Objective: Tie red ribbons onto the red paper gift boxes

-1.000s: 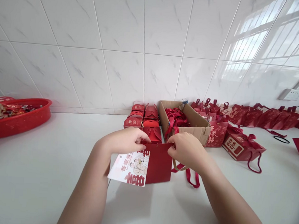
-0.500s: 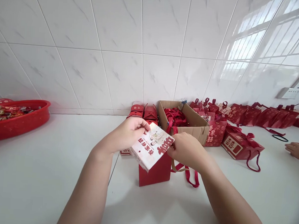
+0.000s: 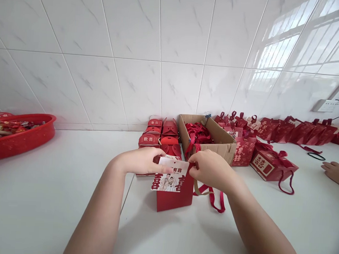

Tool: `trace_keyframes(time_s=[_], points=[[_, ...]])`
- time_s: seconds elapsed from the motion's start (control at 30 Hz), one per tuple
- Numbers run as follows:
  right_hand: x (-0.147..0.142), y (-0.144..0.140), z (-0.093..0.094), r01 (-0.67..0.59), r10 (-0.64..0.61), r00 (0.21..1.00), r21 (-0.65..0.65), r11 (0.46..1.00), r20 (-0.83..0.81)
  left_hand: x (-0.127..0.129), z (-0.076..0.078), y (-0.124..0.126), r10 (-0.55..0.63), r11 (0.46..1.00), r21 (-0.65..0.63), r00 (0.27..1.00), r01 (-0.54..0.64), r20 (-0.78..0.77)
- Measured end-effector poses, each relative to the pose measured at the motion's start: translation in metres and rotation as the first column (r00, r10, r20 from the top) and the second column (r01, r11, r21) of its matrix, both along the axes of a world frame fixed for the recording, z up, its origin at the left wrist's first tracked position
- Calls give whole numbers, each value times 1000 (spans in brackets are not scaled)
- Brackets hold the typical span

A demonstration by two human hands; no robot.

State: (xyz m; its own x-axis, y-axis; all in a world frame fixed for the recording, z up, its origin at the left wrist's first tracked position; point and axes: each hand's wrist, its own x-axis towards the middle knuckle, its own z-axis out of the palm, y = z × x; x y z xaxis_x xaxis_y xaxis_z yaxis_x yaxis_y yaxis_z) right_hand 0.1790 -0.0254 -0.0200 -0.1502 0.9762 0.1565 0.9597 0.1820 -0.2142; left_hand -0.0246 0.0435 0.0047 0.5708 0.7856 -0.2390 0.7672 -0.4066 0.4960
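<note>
— Closest to us on the white surface [image 3: 53, 196], what do we hold?

— We hold a small red gift bag [image 3: 174, 194] standing upright, near the middle. Our left hand [image 3: 141, 160] has its fingers pinched on the white printed flap [image 3: 170, 175] folded down over the bag's front; our right hand [image 3: 210, 168] has its fingers closed on the bag's top edge at the right corner.

— And just beside it?

— A red ribbon [image 3: 215, 197] trails on the surface under our right wrist, touching the bag's right side.

— What do we see behind the bag?

— Small red boxes [image 3: 160, 133] in rows, and to their right an open cardboard box [image 3: 219, 139] holding red ribbons.

— Farther off?

— Right of the cardboard box, a red bag with a bow [image 3: 272, 166], then a row of finished bags [image 3: 290, 130] along the tiled wall. Another person's hand [image 3: 336, 172] rests at the far right. A red basket [image 3: 19, 137] sits at the far left.
</note>
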Motion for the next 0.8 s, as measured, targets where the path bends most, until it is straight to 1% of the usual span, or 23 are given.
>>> trace_keyframes(time_s=[0.1, 0.17, 0.3, 0.4, 0.47, 0.57, 0.67, 0.8], points=[[1, 0, 0, -11, 11, 999, -9, 1000, -38, 1, -3, 1, -34, 998, -48, 995, 30, -93], [2, 1, -1, -24, 23, 999, -6, 1000, -46, 7, -5, -1, -26, 999, -34, 990, 22, -140], [3, 3, -1, -28, 28, 1000, -13, 1000, -7, 19, -8, -8, 4, 1000, -9, 987, -6, -160], [4, 4, 0, -47, 48, 999, -26, 999, 6, 23, -9, -12, 27, 1000, 1, 987, -28, -161], [4, 4, 0, -66, 67, 998, -32, 997, 13, 22, -9, -12, 28, 1000, -2, 991, -29, -132], [4, 3, 1, -69, 70, 997, -39, 997, 40, 19, -12, -11, 19, 999, -25, 999, -20, -38], [3, 1, 2, -71, 74, 996, -55, 996, 55, 15, -18, -8, 13, 999, -41, 999, -11, 45], [3, 1, 2, -78, 81, 995, -55, 995, 59, 10, -28, -1, -3, 1000, -23, 977, 9, 213]])
